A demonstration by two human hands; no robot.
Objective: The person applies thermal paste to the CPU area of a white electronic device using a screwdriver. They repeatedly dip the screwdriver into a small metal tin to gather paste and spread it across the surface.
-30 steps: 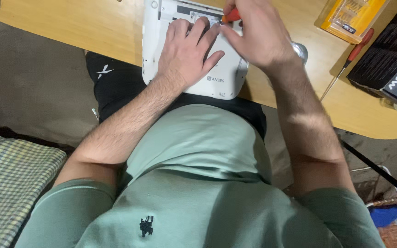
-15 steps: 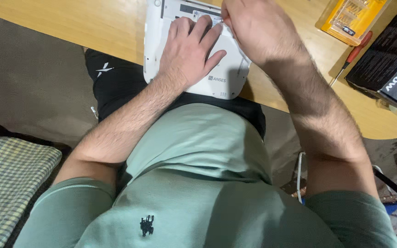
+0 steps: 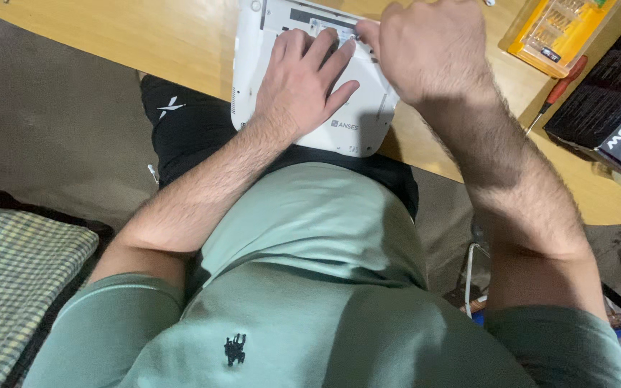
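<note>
A white laptop (image 3: pixel 357 118) lies bottom side up at the near edge of a wooden table (image 3: pixel 138 36). My left hand (image 3: pixel 303 86) rests flat on its underside with the fingers spread and holds nothing. My right hand (image 3: pixel 433 47) is closed in a fist over the laptop's far part, knuckles up, next to my left fingertips. An orange-handled screwdriver showed in this fist a moment ago; the fingers hide it now. My green shirt and both forearms fill the lower part of the view.
To the right of the laptop lie a yellow case of screwdriver bits (image 3: pixel 558 32), a red-handled screwdriver (image 3: pixel 560 88) and a black box (image 3: pixel 612 108). A checked cloth (image 3: pixel 16 287) lies low at the left. A metal frame (image 3: pixel 468 276) stands under the table's right side.
My right fist has closed over the orange handle, so the tool no longer shows. My left hand stays flat on the laptop.
</note>
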